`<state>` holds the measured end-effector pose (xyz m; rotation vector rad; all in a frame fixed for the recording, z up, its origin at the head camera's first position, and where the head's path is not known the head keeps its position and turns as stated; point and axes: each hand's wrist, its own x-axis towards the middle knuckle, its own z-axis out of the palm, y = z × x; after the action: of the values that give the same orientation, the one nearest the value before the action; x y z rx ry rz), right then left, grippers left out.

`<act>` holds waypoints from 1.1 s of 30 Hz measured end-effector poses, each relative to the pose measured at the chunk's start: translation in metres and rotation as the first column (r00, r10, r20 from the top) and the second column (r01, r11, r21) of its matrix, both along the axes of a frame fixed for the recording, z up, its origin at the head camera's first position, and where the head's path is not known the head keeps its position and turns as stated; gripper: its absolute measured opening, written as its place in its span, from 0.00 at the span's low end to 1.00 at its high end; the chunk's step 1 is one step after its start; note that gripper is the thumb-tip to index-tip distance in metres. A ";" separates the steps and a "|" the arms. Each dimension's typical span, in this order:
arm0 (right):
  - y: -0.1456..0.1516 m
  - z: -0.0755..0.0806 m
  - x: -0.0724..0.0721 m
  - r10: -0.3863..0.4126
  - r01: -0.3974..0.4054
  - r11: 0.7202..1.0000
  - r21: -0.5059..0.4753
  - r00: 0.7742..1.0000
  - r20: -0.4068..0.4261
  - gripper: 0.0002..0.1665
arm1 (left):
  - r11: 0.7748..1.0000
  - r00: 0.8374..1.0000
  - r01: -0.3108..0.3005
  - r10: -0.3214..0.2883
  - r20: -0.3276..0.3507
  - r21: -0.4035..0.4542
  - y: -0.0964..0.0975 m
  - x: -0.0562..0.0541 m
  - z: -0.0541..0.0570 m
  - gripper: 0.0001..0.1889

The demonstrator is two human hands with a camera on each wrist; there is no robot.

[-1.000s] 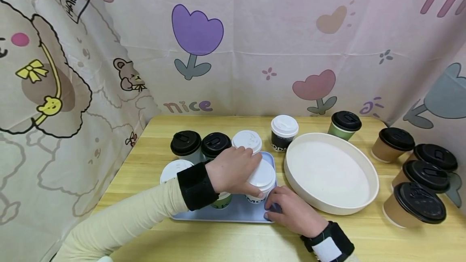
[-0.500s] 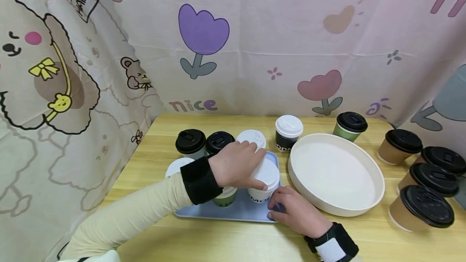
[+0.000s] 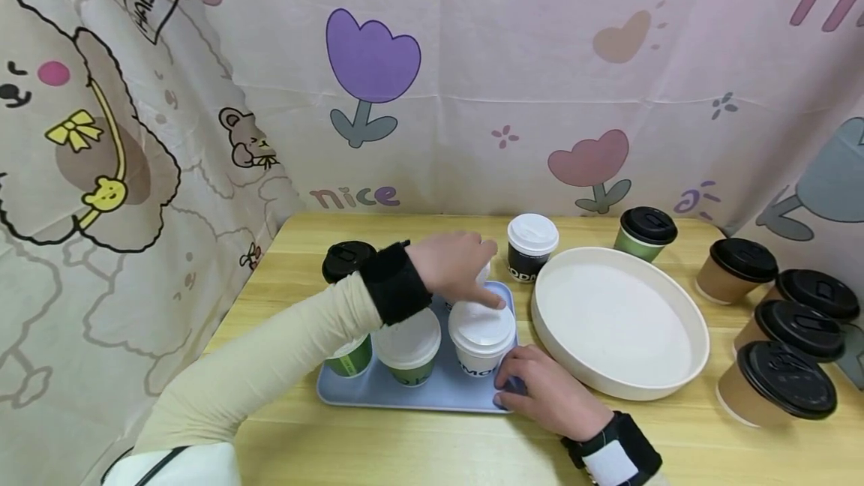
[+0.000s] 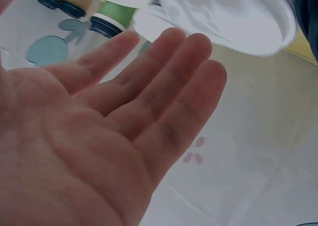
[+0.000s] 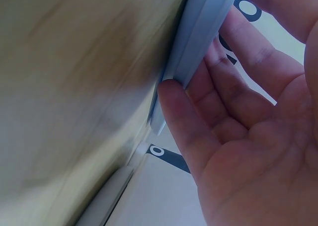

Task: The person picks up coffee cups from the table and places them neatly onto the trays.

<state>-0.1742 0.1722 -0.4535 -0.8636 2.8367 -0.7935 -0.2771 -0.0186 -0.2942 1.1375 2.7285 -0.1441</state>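
Note:
My left hand is over the back right of the blue tray, its fingers nearly straight in the left wrist view. It covers most of a white-lidded cup. Just in front stands a white paper cup with a white lid, the thumb overlapping it. Beside that are a green cup with a white lid and another green cup, partly behind the sleeve. A black-lidded cup shows at the back left. My right hand grips the tray's front right corner, fingers curled against its rim.
A round cream dish lies right of the tray. Behind it stand a black cup with a white lid and a green cup with a black lid. Several brown cups with black lids line the table's right side.
My left hand has moved back and slightly up from the front right cup, uncovering its lid and the green cups. The right hand stays at the tray corner.

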 end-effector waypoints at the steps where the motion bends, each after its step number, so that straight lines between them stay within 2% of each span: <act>1: 0.000 0.000 0.000 0.005 -0.005 1.000 -0.002 1.000 -0.003 0.06 | 1.000 1.000 -0.012 0.012 0.023 0.006 0.002 -0.006 0.002 0.42; 5: 0.002 0.000 0.000 0.007 -0.007 1.000 -0.002 1.000 -0.004 0.06 | 0.997 0.993 -0.071 0.071 0.089 -0.005 0.010 -0.031 0.008 0.43; 8: 0.002 -0.001 0.000 -0.007 0.007 1.000 0.006 1.000 0.017 0.06 | 0.993 0.987 -0.114 0.114 0.112 -0.006 0.018 -0.046 0.011 0.43; 11: 0.001 -0.002 0.000 -0.014 0.014 1.000 0.011 0.999 0.030 0.06 | 0.992 0.983 -0.130 0.129 0.129 -0.002 0.027 -0.057 0.013 0.42; 14: 0.000 -0.002 -0.001 -0.011 0.010 1.000 0.010 1.000 0.027 0.06 | 0.993 0.984 -0.121 0.121 0.129 -0.009 0.038 -0.064 0.014 0.37; 18: 0.000 -0.002 -0.003 -0.019 0.018 1.000 0.015 0.999 0.033 0.06 | 0.996 0.990 -0.093 0.093 0.104 -0.001 0.054 -0.067 0.008 0.33; 21: 0.000 -0.001 -0.003 -0.023 0.022 1.000 0.012 0.998 0.050 0.06 | 0.997 0.996 -0.075 0.076 0.048 -0.028 0.064 -0.065 0.003 0.38; 25: 0.000 0.000 -0.002 -0.013 0.013 1.000 -0.002 0.999 0.042 0.05 | 0.992 0.996 -0.090 0.090 -0.008 -0.083 0.071 -0.060 0.000 0.44; 33: 0.002 0.000 -0.002 -0.017 0.017 1.000 -0.005 0.999 0.040 0.06 | 0.994 0.996 -0.090 0.091 0.017 -0.059 0.078 -0.059 0.002 0.41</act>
<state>-0.1765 0.1747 -0.4533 -0.8156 2.8122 -0.8120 -0.3361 0.0598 -0.2921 0.9925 2.7338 -0.1978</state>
